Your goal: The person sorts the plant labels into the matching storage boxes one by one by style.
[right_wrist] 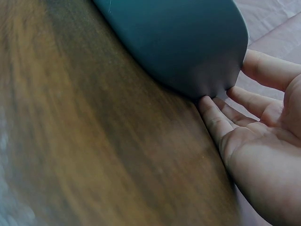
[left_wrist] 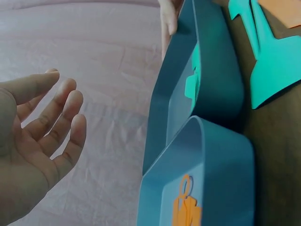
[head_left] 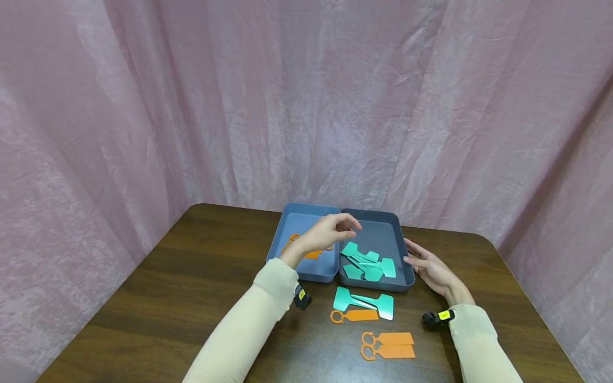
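My left hand hovers over the place where two trays meet, its fingers loosely bent and holding nothing. On the right side, the fingertips of my right hand touch the outer wall of the dark grey-blue tray, fingers mostly straight. Inside that tray lies a loose pile of flat green pieces with flared ends. The lighter blue tray stands against its left side. It holds flat orange tags with ring ends, partly hidden by my left wrist in the head view.
In front of the trays, two green flared pieces lie overlapping beside one orange ring-ended tag. Two more orange tags lie nearer the front of the brown wooden table. Pink curtains hang behind the table.
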`<act>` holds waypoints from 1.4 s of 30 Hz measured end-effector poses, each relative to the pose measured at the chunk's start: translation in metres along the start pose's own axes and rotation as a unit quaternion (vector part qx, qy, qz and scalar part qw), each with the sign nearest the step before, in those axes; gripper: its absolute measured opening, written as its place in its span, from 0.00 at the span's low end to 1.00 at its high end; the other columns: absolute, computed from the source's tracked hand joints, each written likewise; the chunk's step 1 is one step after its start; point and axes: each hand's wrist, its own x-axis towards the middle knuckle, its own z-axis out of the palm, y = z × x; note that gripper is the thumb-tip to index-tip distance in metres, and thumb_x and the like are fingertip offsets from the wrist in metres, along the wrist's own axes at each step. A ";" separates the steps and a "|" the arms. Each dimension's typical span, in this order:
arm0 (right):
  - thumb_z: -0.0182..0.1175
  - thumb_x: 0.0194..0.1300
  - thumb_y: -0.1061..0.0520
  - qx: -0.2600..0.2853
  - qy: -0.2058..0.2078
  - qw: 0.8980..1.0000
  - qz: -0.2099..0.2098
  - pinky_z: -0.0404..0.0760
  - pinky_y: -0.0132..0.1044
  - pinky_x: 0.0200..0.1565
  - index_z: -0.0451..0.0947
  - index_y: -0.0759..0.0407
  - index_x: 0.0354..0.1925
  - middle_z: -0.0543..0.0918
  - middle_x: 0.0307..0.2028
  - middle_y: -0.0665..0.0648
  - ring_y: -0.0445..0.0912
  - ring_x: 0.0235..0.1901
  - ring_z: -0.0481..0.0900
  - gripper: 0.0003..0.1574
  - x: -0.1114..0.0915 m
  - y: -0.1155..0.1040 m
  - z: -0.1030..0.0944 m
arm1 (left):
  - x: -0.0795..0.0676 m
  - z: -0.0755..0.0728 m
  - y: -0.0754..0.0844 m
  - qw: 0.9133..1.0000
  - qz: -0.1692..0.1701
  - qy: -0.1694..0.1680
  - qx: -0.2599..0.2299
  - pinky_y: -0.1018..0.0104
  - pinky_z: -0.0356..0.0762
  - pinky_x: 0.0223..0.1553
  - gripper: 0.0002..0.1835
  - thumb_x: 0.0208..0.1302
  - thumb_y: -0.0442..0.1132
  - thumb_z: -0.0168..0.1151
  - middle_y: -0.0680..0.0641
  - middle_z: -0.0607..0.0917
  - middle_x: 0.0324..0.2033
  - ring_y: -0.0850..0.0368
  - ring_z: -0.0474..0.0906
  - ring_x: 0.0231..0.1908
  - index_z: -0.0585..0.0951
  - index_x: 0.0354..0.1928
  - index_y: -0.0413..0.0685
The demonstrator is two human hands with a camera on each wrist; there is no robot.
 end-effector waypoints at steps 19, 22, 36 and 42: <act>0.52 0.81 0.62 -0.004 -0.010 1.000 -0.011 0.73 0.24 0.60 0.33 0.62 0.84 0.37 0.82 0.70 0.33 0.65 0.70 0.49 -0.002 0.000 -0.006 | -0.047 0.042 0.005 0.997 0.022 -0.062 -0.027 0.67 0.80 0.47 0.10 0.77 0.38 0.61 0.50 0.88 0.45 0.57 0.83 0.45 0.83 0.55 0.50; 0.52 0.81 0.62 -0.004 -0.009 1.000 -0.011 0.73 0.24 0.60 0.33 0.62 0.84 0.37 0.81 0.70 0.34 0.65 0.70 0.49 -0.002 0.000 -0.007 | -0.050 0.052 0.008 0.997 0.020 -0.070 -0.035 0.68 0.79 0.47 0.09 0.77 0.38 0.62 0.46 0.88 0.47 0.61 0.81 0.44 0.84 0.55 0.50; 0.52 0.81 0.61 -0.014 -0.006 1.000 -0.010 0.73 0.24 0.59 0.33 0.62 0.83 0.38 0.81 0.71 0.34 0.65 0.70 0.49 -0.003 0.000 -0.009 | -0.049 0.096 0.013 0.990 0.058 -0.125 -0.018 0.74 0.79 0.46 0.09 0.77 0.34 0.61 0.52 0.87 0.41 0.68 0.81 0.41 0.84 0.54 0.48; 0.51 0.82 0.61 -0.014 -0.010 1.000 -0.014 0.72 0.24 0.60 0.34 0.61 0.84 0.37 0.82 0.70 0.34 0.67 0.69 0.48 -0.003 -0.002 -0.010 | -0.050 0.107 0.017 0.983 0.053 -0.169 0.052 0.79 0.77 0.45 0.10 0.77 0.36 0.62 0.57 0.86 0.41 0.73 0.80 0.42 0.84 0.55 0.49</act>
